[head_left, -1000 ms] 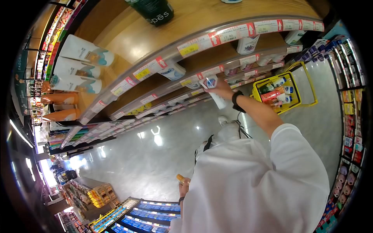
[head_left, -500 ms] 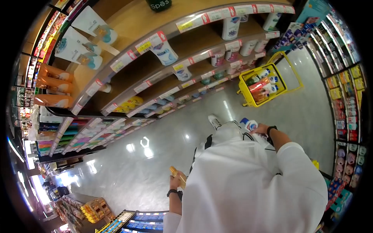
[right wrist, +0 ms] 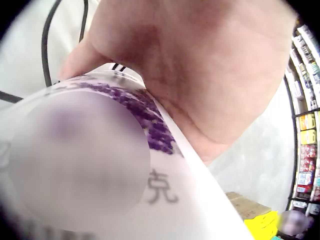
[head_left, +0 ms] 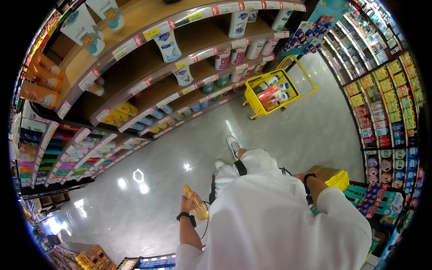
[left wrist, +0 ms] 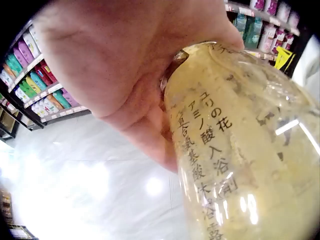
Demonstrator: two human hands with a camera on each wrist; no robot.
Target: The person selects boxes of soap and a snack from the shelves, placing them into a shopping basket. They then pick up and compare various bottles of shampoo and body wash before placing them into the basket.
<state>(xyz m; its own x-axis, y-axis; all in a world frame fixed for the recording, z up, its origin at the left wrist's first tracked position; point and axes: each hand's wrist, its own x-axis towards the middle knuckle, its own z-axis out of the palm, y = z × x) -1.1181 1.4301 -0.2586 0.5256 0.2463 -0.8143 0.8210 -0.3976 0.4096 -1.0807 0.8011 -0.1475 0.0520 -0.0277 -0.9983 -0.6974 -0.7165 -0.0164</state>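
Note:
My left hand (head_left: 186,205) grips a clear bottle of yellow body wash (head_left: 199,209) by its neck, low at my left side. In the left wrist view, dark printed characters run along the bottle, and the palm lies close round its top. My right hand (head_left: 302,177) is at my right hip, beside the white shirt. It holds a white bottle (right wrist: 197,192) printed with purple lavender flowers; in the right wrist view thumb and fingers reach round it. My body and arm hide most of that bottle in the head view.
A yellow wheeled shopping basket (head_left: 254,104) with several bottles stands on the floor ahead, near the shelf. Tiered shelves (head_left: 211,33) of bottles and tubes curve along the left and front. A cardboard box (head_left: 325,173) and yellow bag (head_left: 338,180) lie close to my right hand.
My right hand has drawn the white bottle from the shelf back to my right hip. My left hand has come further into view with the body wash. The view has shifted right.

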